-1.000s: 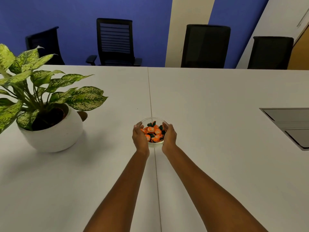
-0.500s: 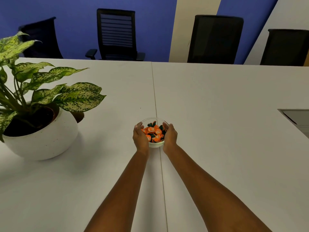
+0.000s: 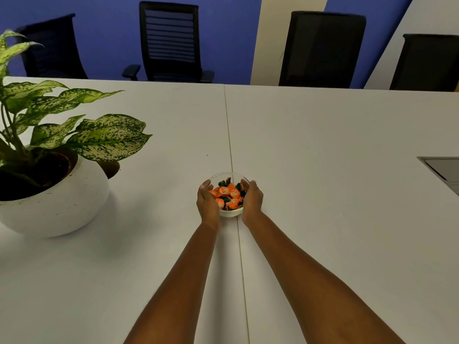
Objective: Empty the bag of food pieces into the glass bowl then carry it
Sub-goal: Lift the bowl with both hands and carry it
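Note:
A small clear glass bowl [image 3: 228, 175] is held over the white table's centre seam, filled with orange and dark green wrapped food pieces [image 3: 228, 193]. My left hand [image 3: 207, 202] cups the bowl's left side and my right hand [image 3: 252, 201] cups its right side, both arms stretched forward. The bowl's lower walls are hidden by my palms. No bag is in view.
A large white pot with a speckled green plant [image 3: 53, 194] stands at the left of the white table [image 3: 323, 150]. A grey recessed panel [image 3: 444, 170] sits at the right edge. Several black office chairs [image 3: 171, 43] line the table's far side against a blue wall.
Both hands keep their hold on the bowl. The plant and the grey panel have slid a little in the view as my head turned; the bowl stays at the same spot.

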